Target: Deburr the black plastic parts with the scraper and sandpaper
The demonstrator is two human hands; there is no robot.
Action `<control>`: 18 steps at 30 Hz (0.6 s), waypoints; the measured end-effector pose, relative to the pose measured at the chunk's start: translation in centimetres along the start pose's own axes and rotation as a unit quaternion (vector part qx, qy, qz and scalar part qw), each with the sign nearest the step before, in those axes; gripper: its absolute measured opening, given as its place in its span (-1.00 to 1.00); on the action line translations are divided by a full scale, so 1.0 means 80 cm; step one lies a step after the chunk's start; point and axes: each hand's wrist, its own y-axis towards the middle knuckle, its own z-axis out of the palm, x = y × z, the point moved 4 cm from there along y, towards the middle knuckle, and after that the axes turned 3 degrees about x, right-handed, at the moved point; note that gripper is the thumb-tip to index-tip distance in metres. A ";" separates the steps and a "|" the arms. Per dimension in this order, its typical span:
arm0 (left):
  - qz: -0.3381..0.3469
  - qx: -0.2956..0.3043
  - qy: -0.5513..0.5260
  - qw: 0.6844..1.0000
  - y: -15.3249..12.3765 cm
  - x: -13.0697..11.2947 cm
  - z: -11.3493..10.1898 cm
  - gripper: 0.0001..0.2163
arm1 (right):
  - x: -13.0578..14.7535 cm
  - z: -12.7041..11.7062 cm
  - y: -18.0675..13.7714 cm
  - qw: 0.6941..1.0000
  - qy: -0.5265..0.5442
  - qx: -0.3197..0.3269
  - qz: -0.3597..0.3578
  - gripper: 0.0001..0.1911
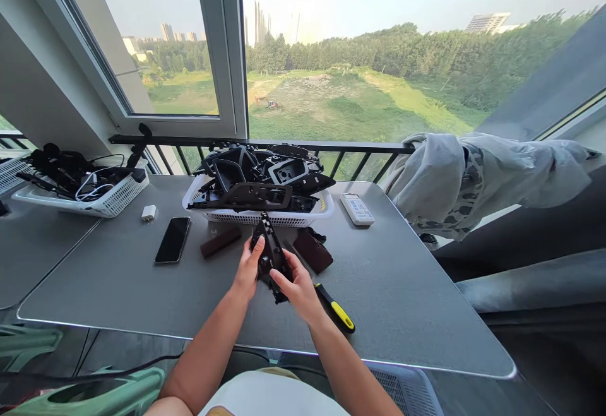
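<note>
Both my hands hold one black plastic part (269, 250) just above the grey table (402, 290). My left hand (247, 271) grips its left side with the thumb on top. My right hand (298, 285) grips its lower right end, fingers curled around it. A black and yellow screwdriver (337, 309) lies on the table right beside my right hand. Behind the part stands a white basket (265, 217) piled with several black plastic parts.
A black phone (173, 240), a dark brown block (220, 242) and a dark brown piece (312, 250) lie near the basket. A white remote (357, 209) and a grey garment (473, 176) are on the right. A second white basket (95, 201) with cables sits at left.
</note>
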 end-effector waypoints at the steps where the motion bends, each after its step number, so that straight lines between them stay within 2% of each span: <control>1: -0.004 0.008 -0.001 1.000 -0.001 0.005 0.000 -0.42 | 0.002 0.002 -0.003 0.999 -0.039 -0.010 -0.026 -0.51; 3: -0.013 0.001 -0.008 1.000 0.000 0.015 -0.004 -0.47 | 0.005 0.009 -0.009 0.992 -0.108 -0.003 -0.069 -0.52; 5: -0.041 -0.004 -0.030 0.999 0.002 0.024 -0.008 -0.53 | 0.010 0.013 -0.011 0.979 -0.175 0.041 -0.098 -0.59; 7: -0.084 0.026 -0.066 0.994 0.007 0.032 -0.012 -0.63 | 0.015 0.002 -0.005 0.961 -0.241 0.080 -0.111 -0.70; 8: -0.098 0.039 -0.079 0.991 0.009 0.034 -0.015 -0.68 | 0.017 -0.012 0.004 0.958 -0.258 0.069 -0.108 -0.74; 10: -0.112 0.053 -0.107 0.987 0.013 0.035 -0.022 -0.77 | 0.020 -0.055 0.031 0.954 -0.288 0.008 -0.088 -0.68; 13: -0.130 0.079 -0.169 0.974 0.016 0.035 -0.027 -0.79 | 0.011 -0.126 0.081 0.936 -0.347 -0.060 -0.018 -0.70; 15: -0.138 0.110 -0.193 0.965 0.014 0.035 -0.026 -0.72 | -0.002 -0.159 0.110 0.925 -0.375 -0.047 0.033 -0.73; 18: -0.122 0.135 -0.159 0.970 0.007 0.031 -0.019 -0.63 | -0.023 -0.177 0.133 0.914 -0.397 0.013 0.082 -0.64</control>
